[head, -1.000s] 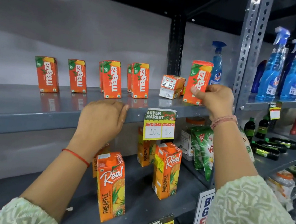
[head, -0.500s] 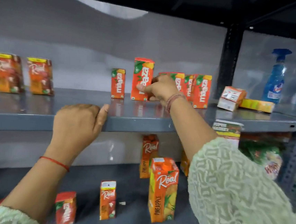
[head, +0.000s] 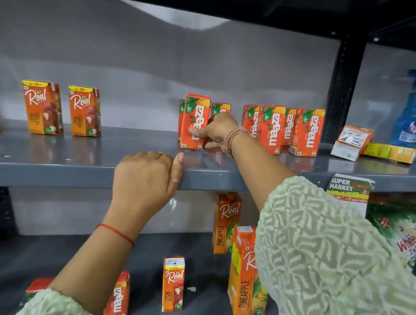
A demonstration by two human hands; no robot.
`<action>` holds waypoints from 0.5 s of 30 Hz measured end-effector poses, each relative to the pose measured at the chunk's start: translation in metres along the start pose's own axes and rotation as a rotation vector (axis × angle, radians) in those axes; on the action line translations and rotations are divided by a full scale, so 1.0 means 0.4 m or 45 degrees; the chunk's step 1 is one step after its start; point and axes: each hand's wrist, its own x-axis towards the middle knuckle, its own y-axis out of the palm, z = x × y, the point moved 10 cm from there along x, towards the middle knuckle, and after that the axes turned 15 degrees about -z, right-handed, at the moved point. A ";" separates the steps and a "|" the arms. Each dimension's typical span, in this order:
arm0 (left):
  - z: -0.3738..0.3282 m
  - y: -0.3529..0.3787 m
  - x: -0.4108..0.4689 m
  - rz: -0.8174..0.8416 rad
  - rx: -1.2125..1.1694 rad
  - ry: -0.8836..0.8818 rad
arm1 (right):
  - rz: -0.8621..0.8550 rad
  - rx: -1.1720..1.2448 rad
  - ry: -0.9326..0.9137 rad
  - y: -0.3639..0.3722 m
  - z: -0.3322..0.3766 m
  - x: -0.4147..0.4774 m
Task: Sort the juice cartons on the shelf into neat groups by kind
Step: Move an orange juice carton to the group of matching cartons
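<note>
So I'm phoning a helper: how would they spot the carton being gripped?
On the upper grey shelf, look mid-span, left of the Maaza cluster. It is the Maaza carton in the right hand, standing frontmost and tallest.

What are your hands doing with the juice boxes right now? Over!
Right hand gripping a Maaza carton, upright on the upper shelf. Left hand empty, clutching the shelf edge. Nothing in the way.

The Maaza carton [head: 195,122] in the right hand's [head: 218,130] grip is showing smooth, printed card with a slight sheen. Under it, the painted grey metal shelf [head: 75,154] is gleaming, mirroring cartons. The sleeve [head: 320,244] behind is showing textured, embroidered cloth.
</note>
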 end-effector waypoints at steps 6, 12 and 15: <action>0.000 0.002 -0.001 0.012 -0.007 -0.005 | -0.014 -0.120 -0.052 0.005 0.003 0.000; 0.001 0.003 0.000 0.014 -0.004 -0.005 | -0.032 -0.195 -0.080 0.006 0.006 0.003; 0.001 0.002 -0.001 0.005 0.001 -0.004 | -0.006 -0.191 -0.059 0.009 0.000 0.004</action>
